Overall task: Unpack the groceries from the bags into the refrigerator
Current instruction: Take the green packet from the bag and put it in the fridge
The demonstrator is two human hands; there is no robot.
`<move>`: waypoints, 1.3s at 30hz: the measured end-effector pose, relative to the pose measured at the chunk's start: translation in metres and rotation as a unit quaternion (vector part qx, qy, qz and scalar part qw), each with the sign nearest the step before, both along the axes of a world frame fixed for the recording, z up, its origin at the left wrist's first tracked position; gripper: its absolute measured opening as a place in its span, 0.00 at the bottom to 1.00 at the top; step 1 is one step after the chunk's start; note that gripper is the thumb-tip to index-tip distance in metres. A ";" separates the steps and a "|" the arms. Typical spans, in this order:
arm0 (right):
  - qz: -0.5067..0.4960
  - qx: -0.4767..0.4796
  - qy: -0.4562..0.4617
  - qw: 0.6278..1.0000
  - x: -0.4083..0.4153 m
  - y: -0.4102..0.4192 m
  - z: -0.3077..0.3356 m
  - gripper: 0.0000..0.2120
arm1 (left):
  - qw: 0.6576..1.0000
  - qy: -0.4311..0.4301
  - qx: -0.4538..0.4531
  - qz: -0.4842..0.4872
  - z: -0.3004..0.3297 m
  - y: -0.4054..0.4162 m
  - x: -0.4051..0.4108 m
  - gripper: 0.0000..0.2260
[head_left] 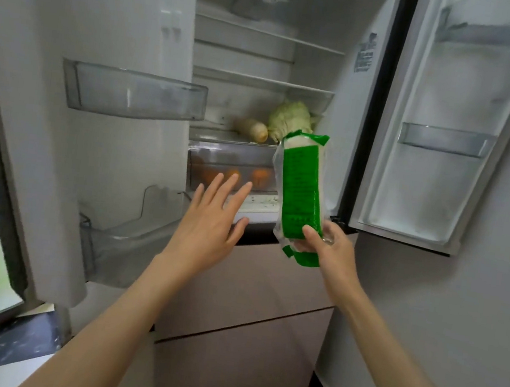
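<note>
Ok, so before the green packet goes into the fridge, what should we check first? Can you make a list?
1. Both fridge doors open: ok, the left door and the right door stand wide.
2. Packet held firmly: ok, the right hand grips the green packet at its lower end, thumb on the front.
3. Left hand free to help: ok, the left hand is open with fingers spread and holds nothing.
4. Room on the shelf: ok, the cabbage and the pale radish sit on the right, with bare shelf beside them.
5. Drawer has room: cannot tell, only orange shapes show through its front.
</note>
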State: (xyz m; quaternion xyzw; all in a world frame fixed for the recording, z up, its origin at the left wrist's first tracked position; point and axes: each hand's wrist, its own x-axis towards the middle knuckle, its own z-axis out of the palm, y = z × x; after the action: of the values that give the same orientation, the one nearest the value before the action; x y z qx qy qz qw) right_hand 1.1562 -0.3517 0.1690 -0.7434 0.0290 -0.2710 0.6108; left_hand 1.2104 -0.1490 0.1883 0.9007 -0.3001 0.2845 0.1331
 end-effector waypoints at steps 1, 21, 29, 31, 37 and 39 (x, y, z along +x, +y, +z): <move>0.005 0.003 0.001 1.000 0.015 -0.008 0.000 0.12 | 1.000 -0.001 0.005 0.008 -0.001 -0.008 0.014 0.26; 0.222 0.016 0.051 0.974 0.353 -0.080 0.081 0.09 | 0.956 0.086 -0.058 0.273 0.018 -0.093 0.288 0.25; 0.243 0.044 0.104 0.963 0.461 -0.026 0.124 0.13 | 0.944 0.105 -0.045 0.308 0.034 -0.073 0.372 0.23; 0.238 0.042 0.118 0.963 0.485 -0.013 0.129 0.15 | 0.943 0.105 -0.039 0.314 0.030 -0.067 0.386 0.22; 0.211 0.011 0.135 0.968 0.562 0.016 0.129 0.07 | 0.948 0.024 -0.041 0.314 0.019 -0.059 0.401 0.21; 0.208 0.021 0.142 0.967 0.567 0.020 0.128 0.04 | 0.952 0.004 -0.053 0.301 0.016 -0.058 0.403 0.25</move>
State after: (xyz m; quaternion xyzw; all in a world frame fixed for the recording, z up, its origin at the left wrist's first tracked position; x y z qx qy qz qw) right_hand 1.7235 -0.3315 0.2975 -0.7507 -0.0345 -0.0289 0.6591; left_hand 1.6131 -0.2071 0.2044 0.9419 0.0009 0.3235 0.0899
